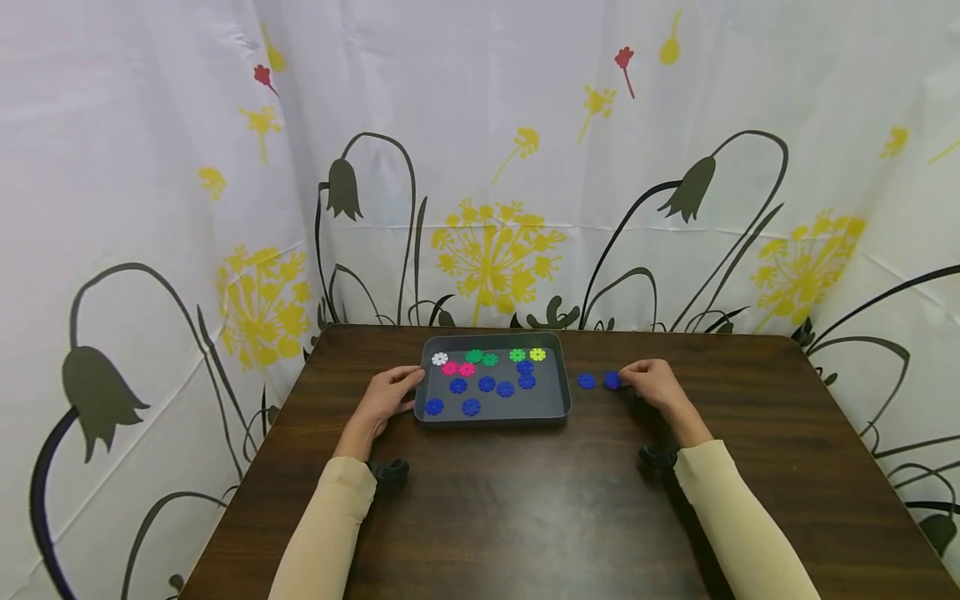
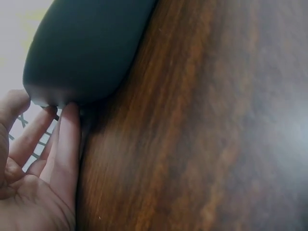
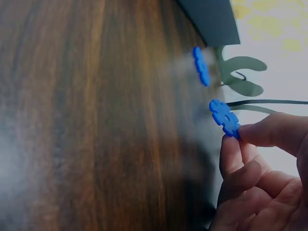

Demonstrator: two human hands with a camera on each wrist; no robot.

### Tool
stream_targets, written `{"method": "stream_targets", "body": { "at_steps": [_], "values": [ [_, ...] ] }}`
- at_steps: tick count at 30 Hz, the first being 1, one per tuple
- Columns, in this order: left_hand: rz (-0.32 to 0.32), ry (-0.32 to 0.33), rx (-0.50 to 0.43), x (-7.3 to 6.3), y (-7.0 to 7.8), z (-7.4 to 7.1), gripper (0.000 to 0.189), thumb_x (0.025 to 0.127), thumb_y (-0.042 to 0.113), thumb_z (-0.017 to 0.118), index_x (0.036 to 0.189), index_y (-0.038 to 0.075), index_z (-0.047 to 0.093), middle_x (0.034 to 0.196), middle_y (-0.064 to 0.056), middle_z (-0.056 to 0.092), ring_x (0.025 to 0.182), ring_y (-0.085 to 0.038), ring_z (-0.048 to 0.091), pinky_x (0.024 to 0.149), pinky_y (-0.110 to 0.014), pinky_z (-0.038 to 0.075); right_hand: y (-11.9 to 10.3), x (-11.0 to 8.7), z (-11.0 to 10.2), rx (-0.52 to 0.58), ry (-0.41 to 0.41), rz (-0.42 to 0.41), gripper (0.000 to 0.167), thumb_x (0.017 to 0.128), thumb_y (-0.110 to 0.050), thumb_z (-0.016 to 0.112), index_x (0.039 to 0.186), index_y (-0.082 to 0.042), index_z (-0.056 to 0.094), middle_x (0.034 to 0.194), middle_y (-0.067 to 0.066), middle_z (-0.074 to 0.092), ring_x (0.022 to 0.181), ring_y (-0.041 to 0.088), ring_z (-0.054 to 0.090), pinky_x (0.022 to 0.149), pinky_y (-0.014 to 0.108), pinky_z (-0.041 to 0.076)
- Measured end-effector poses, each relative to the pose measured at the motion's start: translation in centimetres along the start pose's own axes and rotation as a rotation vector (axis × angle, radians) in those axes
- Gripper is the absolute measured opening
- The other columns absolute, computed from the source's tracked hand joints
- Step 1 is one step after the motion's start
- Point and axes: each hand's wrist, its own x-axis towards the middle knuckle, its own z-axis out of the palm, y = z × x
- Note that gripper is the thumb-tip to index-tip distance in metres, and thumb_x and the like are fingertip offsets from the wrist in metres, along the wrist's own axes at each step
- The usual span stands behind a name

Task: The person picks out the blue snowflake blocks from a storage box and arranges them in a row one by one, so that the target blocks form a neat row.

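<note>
With thumb and fingers, my left hand (image 1: 386, 395) grips the left end of a dark grey tray (image 1: 543, 404). In the left wrist view, fingertips sit right at the underside of the tray's corner (image 2: 82, 53). My right hand (image 1: 656, 385) pinches a blue notched plastic disc (image 3: 224, 118) between thumb and fingers, to the right of the tray. Another blue disc (image 1: 587, 381) lies on the table between that hand and the tray. Inside the tray are several blue discs (image 1: 471, 407), three green discs (image 1: 517, 355), two pink ones (image 1: 467, 369), a white disc (image 1: 439, 359) and a yellow disc (image 1: 537, 354).
A dark brown wooden table (image 1: 517, 508) carries everything. Right behind its far edge hangs a white curtain (image 1: 480, 100) printed with flowers. Dark bands (image 1: 390, 472) circle both wrists, below light sleeves (image 1: 322, 525).
</note>
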Motion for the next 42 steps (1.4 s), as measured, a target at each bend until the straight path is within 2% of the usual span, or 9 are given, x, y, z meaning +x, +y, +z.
{"method": "stream_targets", "body": {
  "at_steps": [4, 10, 16, 22, 32, 42],
  "values": [
    [-0.002, 0.003, 0.024, -0.1, 0.2, 0.1, 0.059, 0.109, 0.041, 0.066, 0.155, 0.006, 0.056, 0.161, -0.021, 0.051, 0.148, -0.035, 0.051, 0.107, -0.039, 0.061, -0.3, 0.4, 0.3, -0.045, 0.008, -0.005, 0.033, 0.101, -0.017, 0.065, 0.115, 0.009, 0.078, 0.101, 0.012, 0.079, 0.080, 0.014, 0.062, 0.067, 0.025, 0.051],
    [-0.012, -0.010, 0.027, 0.1, 0.3, 0.0, 0.058, 0.109, 0.040, 0.065, 0.155, 0.006, 0.056, 0.160, -0.020, 0.051, 0.149, -0.034, 0.050, 0.108, -0.040, 0.060, -0.6, 1.2, 0.9, -0.060, 0.027, -0.016, 0.029, 0.095, -0.013, 0.067, 0.107, 0.010, 0.080, 0.088, 0.006, 0.076, 0.071, 0.012, 0.058, 0.063, 0.024, 0.049],
    [-0.015, -0.012, 0.025, 0.1, 0.4, 0.0, 0.054, 0.111, 0.036, 0.063, 0.155, 0.006, 0.056, 0.160, -0.020, 0.051, 0.149, -0.034, 0.050, 0.109, -0.040, 0.060, -0.7, 1.6, 1.1, -0.058, 0.026, 0.006, 0.026, 0.094, -0.012, 0.068, 0.103, 0.009, 0.081, 0.084, 0.003, 0.072, 0.069, 0.011, 0.057, 0.061, 0.024, 0.049],
    [-0.013, -0.011, 0.019, 0.0, 0.4, 0.0, 0.058, 0.109, 0.039, 0.066, 0.154, 0.005, 0.056, 0.160, -0.020, 0.051, 0.149, -0.034, 0.050, 0.110, -0.040, 0.059, -0.8, 1.6, 1.1, -0.067, 0.020, 0.009, 0.027, 0.094, -0.013, 0.068, 0.102, 0.009, 0.081, 0.079, 0.001, 0.071, 0.067, 0.011, 0.057, 0.059, 0.023, 0.048],
    [-0.017, 0.002, 0.021, 0.1, 0.3, 0.0, 0.058, 0.109, 0.040, 0.066, 0.153, 0.004, 0.057, 0.159, -0.020, 0.052, 0.147, -0.034, 0.051, 0.110, -0.041, 0.059, -0.9, 1.4, 1.3, -0.093, 0.027, 0.003, 0.028, 0.099, -0.017, 0.068, 0.108, 0.007, 0.080, 0.090, 0.008, 0.076, 0.071, 0.012, 0.060, 0.063, 0.024, 0.050],
    [-0.017, -0.006, 0.018, 0.0, 0.4, 0.1, 0.057, 0.110, 0.038, 0.065, 0.155, 0.004, 0.056, 0.161, -0.020, 0.050, 0.149, -0.035, 0.049, 0.111, -0.042, 0.058, -0.5, 1.0, 1.5, -0.048, 0.075, -0.007, 0.025, 0.101, -0.016, 0.066, 0.107, 0.006, 0.077, 0.088, 0.010, 0.076, 0.068, 0.012, 0.063, 0.060, 0.024, 0.052]
  ]
}}
